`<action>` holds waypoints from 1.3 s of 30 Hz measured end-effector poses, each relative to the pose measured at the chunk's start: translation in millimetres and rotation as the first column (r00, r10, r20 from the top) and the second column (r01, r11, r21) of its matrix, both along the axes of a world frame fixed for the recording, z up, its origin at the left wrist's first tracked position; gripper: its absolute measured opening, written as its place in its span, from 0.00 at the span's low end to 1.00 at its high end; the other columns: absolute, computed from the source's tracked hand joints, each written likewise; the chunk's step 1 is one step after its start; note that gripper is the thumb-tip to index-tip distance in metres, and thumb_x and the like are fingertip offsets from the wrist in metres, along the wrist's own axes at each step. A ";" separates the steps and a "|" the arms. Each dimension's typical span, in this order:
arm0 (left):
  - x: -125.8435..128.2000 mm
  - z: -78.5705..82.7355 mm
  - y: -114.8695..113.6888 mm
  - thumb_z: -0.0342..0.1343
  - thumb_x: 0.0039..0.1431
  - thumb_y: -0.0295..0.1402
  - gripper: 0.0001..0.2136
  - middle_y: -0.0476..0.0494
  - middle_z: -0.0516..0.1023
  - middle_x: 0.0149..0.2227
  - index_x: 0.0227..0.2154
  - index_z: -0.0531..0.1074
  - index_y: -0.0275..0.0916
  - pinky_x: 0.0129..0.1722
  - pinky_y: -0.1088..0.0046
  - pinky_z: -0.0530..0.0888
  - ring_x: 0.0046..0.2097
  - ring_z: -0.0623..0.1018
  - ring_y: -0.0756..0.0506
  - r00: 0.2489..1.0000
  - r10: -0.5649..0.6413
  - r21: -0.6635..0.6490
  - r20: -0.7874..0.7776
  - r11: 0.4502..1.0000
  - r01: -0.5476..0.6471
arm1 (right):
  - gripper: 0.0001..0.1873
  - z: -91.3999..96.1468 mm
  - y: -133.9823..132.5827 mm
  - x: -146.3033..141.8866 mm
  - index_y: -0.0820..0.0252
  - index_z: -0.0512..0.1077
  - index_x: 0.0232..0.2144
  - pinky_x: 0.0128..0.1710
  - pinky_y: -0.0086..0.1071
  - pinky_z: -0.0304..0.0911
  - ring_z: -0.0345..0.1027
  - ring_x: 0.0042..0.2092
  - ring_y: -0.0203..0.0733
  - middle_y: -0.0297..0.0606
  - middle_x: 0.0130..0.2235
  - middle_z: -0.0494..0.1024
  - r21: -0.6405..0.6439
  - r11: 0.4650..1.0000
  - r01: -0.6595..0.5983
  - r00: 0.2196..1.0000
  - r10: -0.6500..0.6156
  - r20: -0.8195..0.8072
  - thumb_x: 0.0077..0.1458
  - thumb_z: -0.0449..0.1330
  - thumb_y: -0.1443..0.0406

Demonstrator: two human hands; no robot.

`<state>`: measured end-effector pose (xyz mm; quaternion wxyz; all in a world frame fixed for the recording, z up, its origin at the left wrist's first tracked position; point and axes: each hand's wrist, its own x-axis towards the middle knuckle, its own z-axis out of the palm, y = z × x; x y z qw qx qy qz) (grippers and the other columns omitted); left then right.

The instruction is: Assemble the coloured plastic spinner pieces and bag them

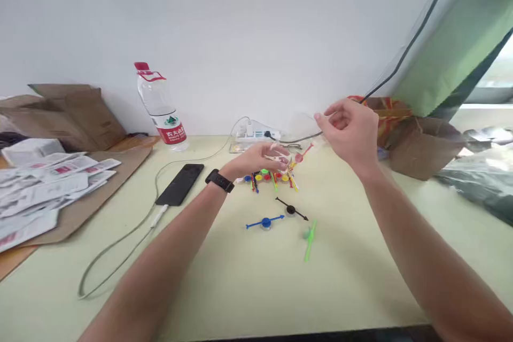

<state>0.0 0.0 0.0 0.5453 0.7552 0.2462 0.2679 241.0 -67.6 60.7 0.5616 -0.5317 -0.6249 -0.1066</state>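
Note:
My left hand [258, 159] reaches over a heap of small coloured toy tops [272, 177] with stick handles, its fingers curled on a pale, clear piece that I cannot name. My right hand [349, 131] is raised above the table to the right of the heap, fingers pinched on a thin clear plastic bag [298, 125] that is hard to make out. Nearer me lie a blue top [265, 222], a black top [291, 209] and a green top [309, 235], apart from the heap. A black watch [219, 180] sits on my left wrist.
A black phone [180, 184] with a grey cable [120, 246] lies left of centre. A water bottle [160, 109] stands at the wall, beside a white power strip [256, 133]. Cardboard [72, 112] and paper packets [44, 181] fill the left; a brown box [420, 144] and green sheeting [452, 48] the right.

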 end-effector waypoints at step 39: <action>-1.3 -13.7 6.7 0.75 0.49 0.32 0.25 0.35 0.84 0.48 0.51 0.76 0.38 0.47 0.63 0.81 0.46 0.85 0.39 0.981 0.141 -0.191 0.133 0.975 -0.115 | 0.17 -21.7 -7.4 -35.5 0.56 0.76 0.52 0.32 0.29 0.69 0.76 0.36 0.40 0.36 0.36 0.82 -0.777 0.031 -0.629 0.436 0.842 -0.319 0.60 0.64 0.64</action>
